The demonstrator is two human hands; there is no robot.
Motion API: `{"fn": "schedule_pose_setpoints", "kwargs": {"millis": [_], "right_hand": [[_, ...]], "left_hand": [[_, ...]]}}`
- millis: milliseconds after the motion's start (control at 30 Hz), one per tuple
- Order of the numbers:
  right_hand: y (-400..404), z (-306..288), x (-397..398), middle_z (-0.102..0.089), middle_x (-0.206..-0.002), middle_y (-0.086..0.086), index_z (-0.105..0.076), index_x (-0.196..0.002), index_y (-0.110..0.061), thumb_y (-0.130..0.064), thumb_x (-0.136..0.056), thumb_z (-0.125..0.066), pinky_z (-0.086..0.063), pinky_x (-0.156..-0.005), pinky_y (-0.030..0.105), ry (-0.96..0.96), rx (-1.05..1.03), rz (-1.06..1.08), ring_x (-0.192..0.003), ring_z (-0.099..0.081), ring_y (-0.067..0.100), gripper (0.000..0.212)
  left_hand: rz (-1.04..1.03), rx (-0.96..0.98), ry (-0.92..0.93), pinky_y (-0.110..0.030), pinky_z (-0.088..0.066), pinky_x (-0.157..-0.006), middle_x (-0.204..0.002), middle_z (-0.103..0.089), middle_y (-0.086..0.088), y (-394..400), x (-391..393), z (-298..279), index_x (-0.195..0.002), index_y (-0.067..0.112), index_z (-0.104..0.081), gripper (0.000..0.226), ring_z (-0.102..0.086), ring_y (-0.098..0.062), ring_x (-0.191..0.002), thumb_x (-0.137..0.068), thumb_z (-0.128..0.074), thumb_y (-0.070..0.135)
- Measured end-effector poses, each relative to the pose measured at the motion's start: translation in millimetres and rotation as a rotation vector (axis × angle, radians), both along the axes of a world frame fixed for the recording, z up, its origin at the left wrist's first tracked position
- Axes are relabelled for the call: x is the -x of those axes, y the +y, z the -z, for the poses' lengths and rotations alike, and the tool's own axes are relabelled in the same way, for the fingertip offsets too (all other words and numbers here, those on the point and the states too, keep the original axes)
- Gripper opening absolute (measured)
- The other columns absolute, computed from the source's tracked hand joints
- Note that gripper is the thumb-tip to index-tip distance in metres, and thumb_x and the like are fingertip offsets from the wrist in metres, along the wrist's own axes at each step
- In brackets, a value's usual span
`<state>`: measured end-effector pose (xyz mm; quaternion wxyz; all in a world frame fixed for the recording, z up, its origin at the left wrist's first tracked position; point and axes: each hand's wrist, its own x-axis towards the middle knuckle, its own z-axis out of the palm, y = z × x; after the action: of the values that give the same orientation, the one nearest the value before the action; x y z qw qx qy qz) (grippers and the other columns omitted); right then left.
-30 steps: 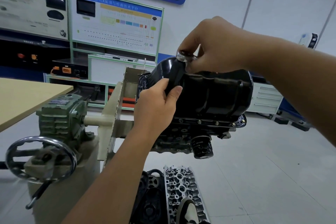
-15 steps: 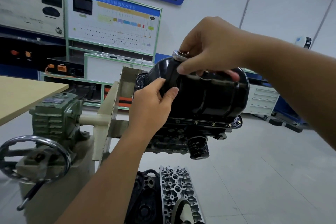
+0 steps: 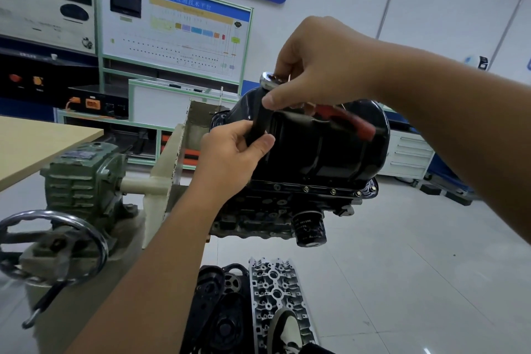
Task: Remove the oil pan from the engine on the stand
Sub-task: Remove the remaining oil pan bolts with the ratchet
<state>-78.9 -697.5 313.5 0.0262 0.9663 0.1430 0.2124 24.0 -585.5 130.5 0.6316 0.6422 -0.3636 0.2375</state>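
Oil pan: ratchet's red handle now exposed.

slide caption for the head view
Both hands work a ratchet on the black oil pan of the stand-mounted engine.

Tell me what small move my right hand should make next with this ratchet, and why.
Probably swing the red handle through another loosening stroke. Your right hand holds the ratchet's chrome head above the oil pan, while your left hand grips the long black socket beneath it. Bolts still sit along the pan's flange, so the pan likely isn't free yet.
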Motion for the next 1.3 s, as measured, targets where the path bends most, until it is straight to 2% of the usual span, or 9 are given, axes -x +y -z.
{"fn": "schedule_pose_setpoints", "kwargs": {"millis": [133,300,467,567,767,867,967,1067,1300], "right_hand": [[6,2,2,-0.071,-0.071,0.005,-0.077,-0.086,-0.01,-0.05,-0.08,-0.077,-0.051,-0.06,0.027,0.002,0.107,0.001,-0.064,-0.061,0.014,0.041],[11,0,10,-0.076,-0.092,-0.002,-0.08,-0.104,-0.024,-0.019,-0.088,-0.076,-0.055,-0.089,0.036,-0.042,0.224,-0.04,-0.088,-0.065,0.017,0.017],[13,1,5,-0.071,-0.07,0.004,-0.08,-0.088,-0.013,-0.038,-0.079,-0.078,-0.059,-0.064,0.037,-0.064,0.196,0.073,-0.061,-0.061,0.013,0.026],[11,1,6,-0.07,-0.057,-0.001,-0.075,-0.07,-0.011,-0.05,-0.08,-0.079,-0.043,-0.041,0.017,0.037,0.001,0.07,-0.047,-0.061,0.005,0.04],[8,0,10,-0.074,-0.093,-0.002,-0.079,-0.105,-0.02,-0.029,-0.09,-0.075,-0.052,-0.076,0.031,-0.011,0.194,0.037,-0.085,-0.065,0.015,0.019],[6,4,10,-0.076,-0.097,0.001,-0.078,-0.109,-0.019,-0.016,-0.089,-0.074,-0.057,-0.088,0.044,-0.087,0.249,0.039,-0.096,-0.068,0.025,0.021],[6,4,9,-0.075,-0.075,-0.005,-0.08,-0.097,-0.015,-0.034,-0.084,-0.079,-0.059,-0.066,0.033,-0.042,0.186,0.101,-0.072,-0.071,0.015,0.023],[4,2,9,-0.07,-0.055,0.0,-0.072,-0.071,-0.007,-0.049,-0.083,-0.079,-0.056,-0.047,0.027,0.125,-0.095,0.14,-0.049,-0.07,0.014,0.045],[13,-1,11,-0.073,-0.085,-0.007,-0.077,-0.103,-0.028,-0.025,-0.087,-0.078,-0.052,-0.074,0.033,0.026,0.227,0.0,-0.079,-0.065,0.014,0.016]], "left_hand": [[0.062,0.022,0.032,-0.008,-0.032,-0.05,-0.047,-0.042,0.019,1,1,-2,-0.086,0.026,-0.073,0.01,-0.038,-0.002,-0.046,-0.094,-0.075,0.021],[0.162,0.016,0.036,-0.015,-0.047,-0.065,-0.065,-0.065,0.009,2,1,-2,-0.091,0.022,-0.072,0.013,-0.056,-0.004,-0.065,-0.097,-0.07,0.011],[-0.014,0.041,0.008,-0.016,-0.033,-0.05,-0.047,-0.038,0.016,-4,1,0,-0.078,0.029,-0.073,0.015,-0.034,-0.005,-0.049,-0.092,-0.077,0.033],[-0.049,0.046,-0.002,-0.011,-0.032,-0.051,-0.049,-0.044,0.017,-7,3,-1,-0.074,0.034,-0.071,0.02,-0.037,-0.003,-0.049,-0.093,-0.076,0.034],[0.197,0.048,-0.011,-0.017,-0.054,-0.077,-0.081,-0.074,0.015,3,1,2,-0.103,0.032,-0.07,0.021,-0.067,-0.001,-0.078,-0.1,-0.065,0.012],[0.079,0.031,-0.044,-0.017,-0.043,-0.058,-0.058,-0.052,0.016,-1,0,2,-0.095,0.036,-0.071,0.017,-0.045,-0.001,-0.056,-0.098,-0.069,0.02],[-0.052,0.024,-0.087,-0.012,-0.032,-0.05,-0.049,-0.039,0.017,-5,1,4,-0.087,0.042,-0.071,0.009,-0.034,-0.005,-0.048,-0.093,-0.074,0.035],[-0.152,0.052,-0.097,-0.008,-0.031,-0.048,-0.05,-0.05,0.02,-7,4,4,-0.084,0.037,-0.071,0.012,-0.042,-0.003,-0.045,-0.087,-0.076,0.048],[0.013,-0.012,-0.125,-0.017,-0.036,-0.05,-0.053,-0.045,0.013,0,-1,6,-0.096,0.031,-0.07,0.007,-0.039,-0.006,-0.049,-0.094,-0.073,0.024]]}}
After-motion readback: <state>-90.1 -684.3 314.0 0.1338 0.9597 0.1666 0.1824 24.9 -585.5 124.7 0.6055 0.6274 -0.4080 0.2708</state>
